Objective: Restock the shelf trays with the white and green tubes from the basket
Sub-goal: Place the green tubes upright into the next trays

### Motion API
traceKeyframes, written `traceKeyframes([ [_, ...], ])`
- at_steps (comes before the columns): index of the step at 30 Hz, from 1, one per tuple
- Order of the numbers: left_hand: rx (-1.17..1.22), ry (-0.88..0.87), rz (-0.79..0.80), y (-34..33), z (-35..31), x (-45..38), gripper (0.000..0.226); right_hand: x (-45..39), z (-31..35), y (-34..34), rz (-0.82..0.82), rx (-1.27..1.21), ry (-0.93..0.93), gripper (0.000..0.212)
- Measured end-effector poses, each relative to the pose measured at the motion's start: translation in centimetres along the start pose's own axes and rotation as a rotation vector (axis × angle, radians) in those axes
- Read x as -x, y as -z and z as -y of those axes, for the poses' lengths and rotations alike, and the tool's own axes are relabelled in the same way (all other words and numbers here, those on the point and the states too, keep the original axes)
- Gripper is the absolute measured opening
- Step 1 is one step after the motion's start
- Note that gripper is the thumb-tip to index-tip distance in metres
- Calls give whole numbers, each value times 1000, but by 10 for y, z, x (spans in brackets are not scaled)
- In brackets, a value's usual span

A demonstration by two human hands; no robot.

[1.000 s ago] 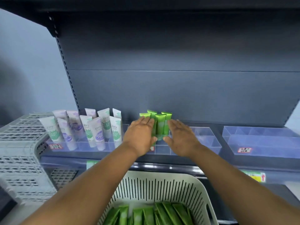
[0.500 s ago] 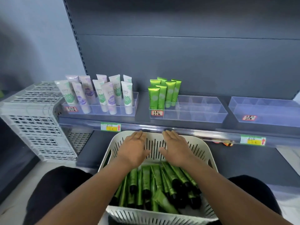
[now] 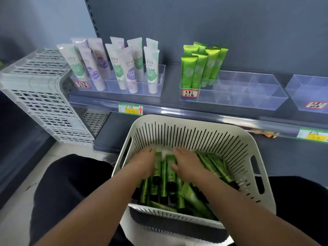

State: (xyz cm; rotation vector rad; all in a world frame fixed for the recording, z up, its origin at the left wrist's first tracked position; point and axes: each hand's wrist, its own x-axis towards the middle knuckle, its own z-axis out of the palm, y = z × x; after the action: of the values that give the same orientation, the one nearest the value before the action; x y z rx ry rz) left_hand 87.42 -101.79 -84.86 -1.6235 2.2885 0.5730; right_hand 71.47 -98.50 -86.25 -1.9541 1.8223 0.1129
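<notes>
A white slotted basket [image 3: 191, 132] sits on my lap, filled with several green tubes [image 3: 166, 180] with black caps. My left hand [image 3: 143, 162] and my right hand [image 3: 186, 166] both lie palm down on the tubes inside it, fingers fairly straight; whether they grip any tube is hidden under the palms. On the shelf above, several green tubes [image 3: 200, 66] stand at the left end of a clear divided tray [image 3: 248, 93]. Further left, white tubes [image 3: 117, 63] with green and purple prints fill another clear tray [image 3: 156, 86].
A third clear tray [image 3: 308, 93] stands on the shelf at far right. Grey perforated crates [image 3: 39, 89] are stacked to the left. The shelf's front rail [image 3: 195, 112] with price labels runs just beyond the basket. My dark-clothed knees flank the basket.
Both hands have left the green tubes on the shelf tray, come down past the shelf edge, and now rest on the tubes in the basket. The view has tilted downward.
</notes>
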Motion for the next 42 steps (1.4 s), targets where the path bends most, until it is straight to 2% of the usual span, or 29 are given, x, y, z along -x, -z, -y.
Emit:
traceKeyframes([
  [5,-74,-12,116,-10,2,-23,61,-23,0,-21,97,5,-13,69],
  [8,-156,-16,155,-15,2,-41,60,-38,-3,-28,153,19,-36,70],
  [13,-168,-41,213,-27,1,-67,74,-56,-8,-41,211,41,-26,74],
  [19,-246,-60,344,-20,0,-84,104,-73,-10,-44,287,130,7,84],
  [28,-298,-81,412,-23,7,-85,117,-72,-9,-41,291,253,28,101],
  [31,-323,-97,399,-23,4,-83,120,-66,-10,-37,265,217,29,94],
  [36,-370,-93,391,-24,3,-75,123,-52,-12,-25,202,223,60,65],
  [42,-432,-111,364,-20,0,-70,118,-37,-16,-14,119,186,47,57],
])
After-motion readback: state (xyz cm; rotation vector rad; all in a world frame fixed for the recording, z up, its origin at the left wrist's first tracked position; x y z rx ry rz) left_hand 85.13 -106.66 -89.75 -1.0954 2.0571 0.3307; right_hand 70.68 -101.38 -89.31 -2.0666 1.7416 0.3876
